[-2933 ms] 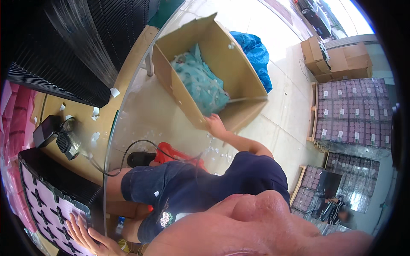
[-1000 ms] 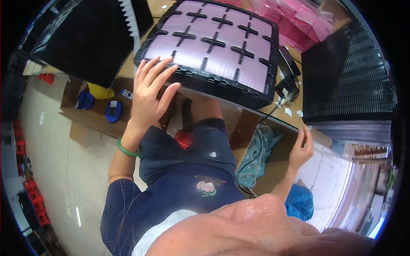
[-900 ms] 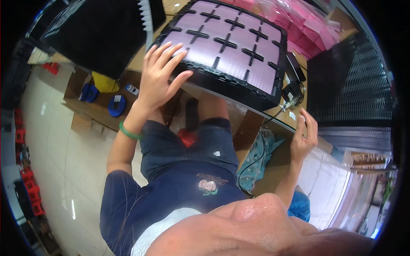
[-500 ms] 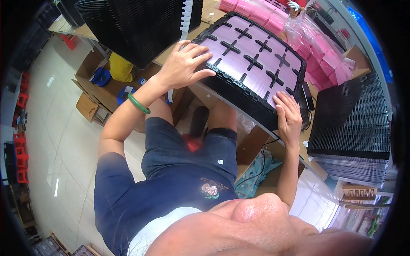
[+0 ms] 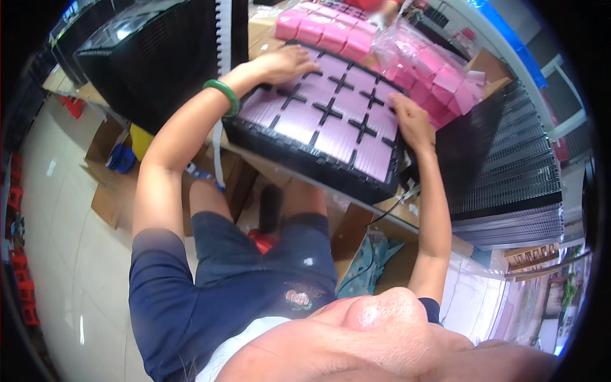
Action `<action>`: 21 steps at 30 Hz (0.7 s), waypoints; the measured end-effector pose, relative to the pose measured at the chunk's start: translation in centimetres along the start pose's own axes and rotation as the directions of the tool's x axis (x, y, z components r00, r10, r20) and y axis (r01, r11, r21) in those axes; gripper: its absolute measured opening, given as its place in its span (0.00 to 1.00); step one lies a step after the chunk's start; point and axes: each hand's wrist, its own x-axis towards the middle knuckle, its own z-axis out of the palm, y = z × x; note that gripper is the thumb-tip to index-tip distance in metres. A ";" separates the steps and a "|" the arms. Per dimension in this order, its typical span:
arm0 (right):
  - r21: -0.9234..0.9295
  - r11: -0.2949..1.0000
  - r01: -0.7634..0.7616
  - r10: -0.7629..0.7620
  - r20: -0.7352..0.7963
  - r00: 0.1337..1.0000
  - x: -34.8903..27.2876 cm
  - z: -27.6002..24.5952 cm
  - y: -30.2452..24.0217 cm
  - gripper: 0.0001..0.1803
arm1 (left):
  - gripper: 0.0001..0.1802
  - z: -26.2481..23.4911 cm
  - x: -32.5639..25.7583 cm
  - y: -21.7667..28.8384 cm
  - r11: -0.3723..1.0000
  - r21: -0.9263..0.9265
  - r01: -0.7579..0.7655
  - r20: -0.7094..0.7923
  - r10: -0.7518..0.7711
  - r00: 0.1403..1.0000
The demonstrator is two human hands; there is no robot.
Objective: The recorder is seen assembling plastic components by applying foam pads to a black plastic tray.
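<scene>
Seemingly steadying the black tray (image 5: 328, 112) from both sides, with the left hand (image 5: 280, 65) unclenched over its far-left edge and the right hand (image 5: 415, 124) bent against its right edge; cannot tell whether gripping there. Lying flat between both on the table (image 5: 262, 32), probably for easy two-handed reach, with pink packs (image 5: 324, 30) beyond its far edge.
</scene>
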 end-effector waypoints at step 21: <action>-0.156 0.966 -0.208 0.189 -0.128 0.974 8.6 2.3 12.0 0.44 | 0.33 4.4 7.0 -7.4 0.881 -0.291 0.374 -0.077 -0.411 0.908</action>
